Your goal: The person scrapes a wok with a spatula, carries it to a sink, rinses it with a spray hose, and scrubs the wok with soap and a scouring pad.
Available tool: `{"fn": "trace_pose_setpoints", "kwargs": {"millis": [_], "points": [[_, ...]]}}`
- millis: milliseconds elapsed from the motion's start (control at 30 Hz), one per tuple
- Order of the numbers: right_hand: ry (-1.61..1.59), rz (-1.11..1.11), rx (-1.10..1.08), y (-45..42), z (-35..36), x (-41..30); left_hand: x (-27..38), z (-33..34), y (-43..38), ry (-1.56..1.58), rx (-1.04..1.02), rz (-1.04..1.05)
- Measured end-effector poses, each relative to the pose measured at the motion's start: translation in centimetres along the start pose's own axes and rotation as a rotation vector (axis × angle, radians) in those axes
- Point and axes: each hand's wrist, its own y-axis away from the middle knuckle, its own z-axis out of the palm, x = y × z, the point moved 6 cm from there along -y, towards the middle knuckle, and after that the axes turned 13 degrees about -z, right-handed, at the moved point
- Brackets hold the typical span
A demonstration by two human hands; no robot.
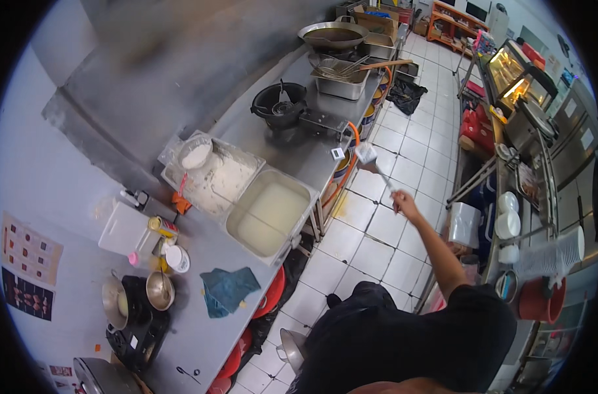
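My right hand (404,203) grips the grey handle of a long-handled utensil, perhaps a turner (367,154). Its flat, whitish head points away from me above the tiled floor, near the steel counter's edge. A small white device (337,153) lies on the counter by that head. To the left, a steel pan of pale liquid (269,212) adjoins a pan of flour-like powder (230,180), in which a bowl of powder (196,154) sits. Farther along stands a black pot (279,101) with a metal utensil inside. My left hand is out of view.
A wok of dark oil (333,37) and a steel pan with strainers (343,86) stand farther down the counter. A blue cloth (229,290) lies nearer. An orange hose (355,143) hangs at the edge; a black plastic bag (407,96) is on the floor.
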Motion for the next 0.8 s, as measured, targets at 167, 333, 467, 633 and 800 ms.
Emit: {"fn": "trace_pose_setpoints", "kwargs": {"millis": [167,333,467,633,800], "points": [[-0.002,-0.081,0.029,-23.1,-3.4,-2.6,4.1,5.8,-2.9,0.107,0.085,-0.002],[-0.036,-0.100,0.077,-45.8,-6.7,0.1,3.1,11.1,-4.4,0.323,0.311,-0.083],[0.004,0.037,0.070,-58.4,-6.1,2.6,-0.5,15.0,-1.7,0.586,0.544,-0.160],[-0.066,0.229,-0.029,-64.2,-3.8,5.4,-7.8,19.2,5.7,0.977,0.881,-0.180],[-0.460,0.261,-0.150,-64.6,-8.6,8.3,-19.9,22.8,15.4,1.430,1.305,-0.082]]}}
